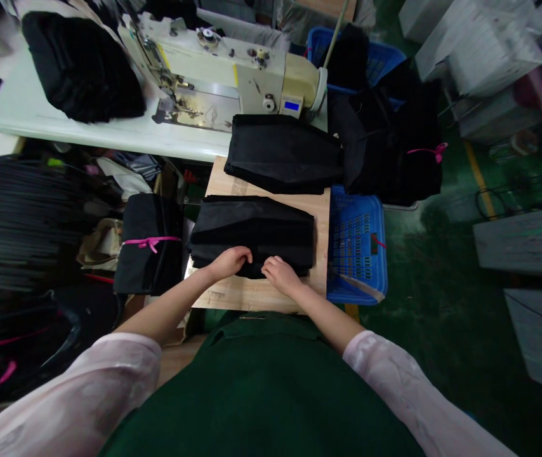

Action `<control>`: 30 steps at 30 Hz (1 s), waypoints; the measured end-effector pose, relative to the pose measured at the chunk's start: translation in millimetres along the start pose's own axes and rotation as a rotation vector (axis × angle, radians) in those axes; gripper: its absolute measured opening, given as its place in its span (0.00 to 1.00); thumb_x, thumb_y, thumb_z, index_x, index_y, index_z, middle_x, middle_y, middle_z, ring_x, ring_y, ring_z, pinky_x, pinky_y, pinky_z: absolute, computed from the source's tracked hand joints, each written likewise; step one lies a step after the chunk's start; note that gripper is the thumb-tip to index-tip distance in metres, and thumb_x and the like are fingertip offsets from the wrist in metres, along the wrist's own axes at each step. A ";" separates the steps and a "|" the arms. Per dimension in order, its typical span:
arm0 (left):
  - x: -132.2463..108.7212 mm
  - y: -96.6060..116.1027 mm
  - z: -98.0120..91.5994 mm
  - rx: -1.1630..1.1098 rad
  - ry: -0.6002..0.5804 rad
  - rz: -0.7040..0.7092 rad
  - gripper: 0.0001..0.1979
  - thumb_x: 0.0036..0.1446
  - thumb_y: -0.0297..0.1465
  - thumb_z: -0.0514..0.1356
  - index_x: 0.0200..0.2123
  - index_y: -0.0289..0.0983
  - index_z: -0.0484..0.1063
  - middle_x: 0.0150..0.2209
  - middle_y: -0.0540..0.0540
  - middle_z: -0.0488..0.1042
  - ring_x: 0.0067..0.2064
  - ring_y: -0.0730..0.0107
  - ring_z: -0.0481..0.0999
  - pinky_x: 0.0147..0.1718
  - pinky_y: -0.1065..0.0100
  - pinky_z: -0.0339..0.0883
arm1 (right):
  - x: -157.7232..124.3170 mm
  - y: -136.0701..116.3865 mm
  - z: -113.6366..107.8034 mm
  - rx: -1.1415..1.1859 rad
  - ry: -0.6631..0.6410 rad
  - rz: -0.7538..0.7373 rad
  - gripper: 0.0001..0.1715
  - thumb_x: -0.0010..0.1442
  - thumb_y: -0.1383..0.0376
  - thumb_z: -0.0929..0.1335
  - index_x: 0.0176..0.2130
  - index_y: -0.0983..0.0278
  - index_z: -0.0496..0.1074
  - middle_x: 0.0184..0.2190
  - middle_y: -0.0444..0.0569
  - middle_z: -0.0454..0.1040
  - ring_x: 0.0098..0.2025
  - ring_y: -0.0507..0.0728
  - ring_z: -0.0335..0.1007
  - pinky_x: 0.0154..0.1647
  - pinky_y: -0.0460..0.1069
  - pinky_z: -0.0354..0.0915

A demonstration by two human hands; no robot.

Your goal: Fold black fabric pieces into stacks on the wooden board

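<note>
A stack of black fabric pieces (256, 222) lies on a wooden board (247, 295) in front of me. At the stack's near edge, my left hand (231, 261) has its fingers curled and pressed together on the cloth. Just to its right, my right hand (280, 274) pinches the same near edge; a small gap separates the two hands. The fingertips are partly hidden against the dark fabric. A second black fabric stack (283, 152) sits behind the first, at the board's far side by the sewing machine (233, 70).
Left of the board is a black bundle (150, 266) tied with pink ribbon (152, 242). A blue plastic basket (380, 254) stands at the right, below another tied black bundle (395, 152). More black fabric (83, 70) is piled on the white machine table (104, 136).
</note>
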State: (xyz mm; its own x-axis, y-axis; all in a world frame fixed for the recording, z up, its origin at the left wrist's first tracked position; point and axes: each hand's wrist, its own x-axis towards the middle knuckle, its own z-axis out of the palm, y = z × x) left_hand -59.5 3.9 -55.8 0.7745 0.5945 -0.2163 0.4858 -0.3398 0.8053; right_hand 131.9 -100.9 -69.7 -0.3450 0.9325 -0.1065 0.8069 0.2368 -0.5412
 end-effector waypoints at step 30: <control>68.2 24.6 -28.3 0.576 0.289 -0.196 0.08 0.57 0.27 0.56 0.42 0.35 0.67 0.39 0.40 0.72 0.38 0.59 0.73 0.34 0.65 0.65 | -7.6 4.8 -5.3 -0.188 -0.057 -0.141 0.08 0.65 0.68 0.64 0.38 0.66 0.74 0.38 0.53 0.71 0.43 0.58 0.63 0.42 0.52 0.62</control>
State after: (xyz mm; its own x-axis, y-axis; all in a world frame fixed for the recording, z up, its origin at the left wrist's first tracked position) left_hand -6.2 56.8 -35.1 0.5492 0.8287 -0.1082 0.8072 -0.4924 0.3255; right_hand 141.0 -105.4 -67.1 -0.4828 0.8710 -0.0905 0.8221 0.4152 -0.3897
